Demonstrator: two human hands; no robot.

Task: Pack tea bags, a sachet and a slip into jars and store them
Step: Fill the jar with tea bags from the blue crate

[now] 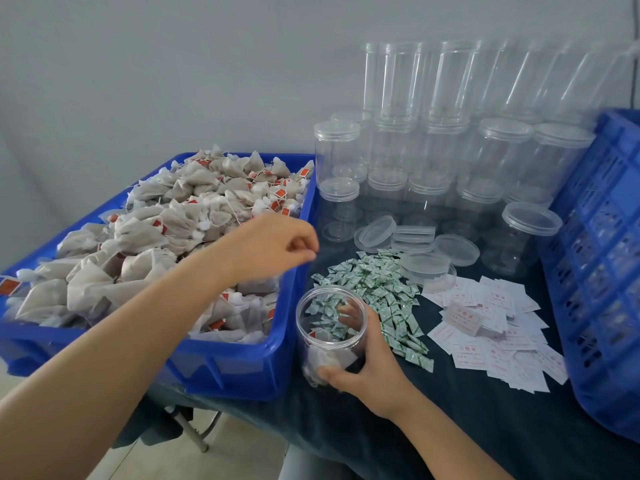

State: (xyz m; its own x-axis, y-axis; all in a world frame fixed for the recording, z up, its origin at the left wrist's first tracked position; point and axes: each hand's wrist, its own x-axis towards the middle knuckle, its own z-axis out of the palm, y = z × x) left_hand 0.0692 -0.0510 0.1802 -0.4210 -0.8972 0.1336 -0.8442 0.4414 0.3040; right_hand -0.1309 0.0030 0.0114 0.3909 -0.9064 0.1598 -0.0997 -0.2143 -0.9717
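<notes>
My right hand (pixel 367 372) grips a clear open jar (pixel 330 332) standing on the dark cloth, with a tea bag or two lying at its bottom. My left hand (pixel 273 249) hovers above the right edge of the blue bin (pixel 242 362), fingers loosely curled, and I see nothing in it. The bin is heaped with pale tea bags (pixel 156 237) bearing red tags. A pile of green-and-white sachets (pixel 384 289) lies just behind the jar. White printed slips (pixel 495 327) are spread to the right of the sachets.
Stacked empty clear jars with lids (pixel 450 150) fill the back of the table. Loose lids (pixel 415 244) lie in front of them. A blue slatted crate (pixel 609 271) stands at the right edge. A folding table leg shows below the bin.
</notes>
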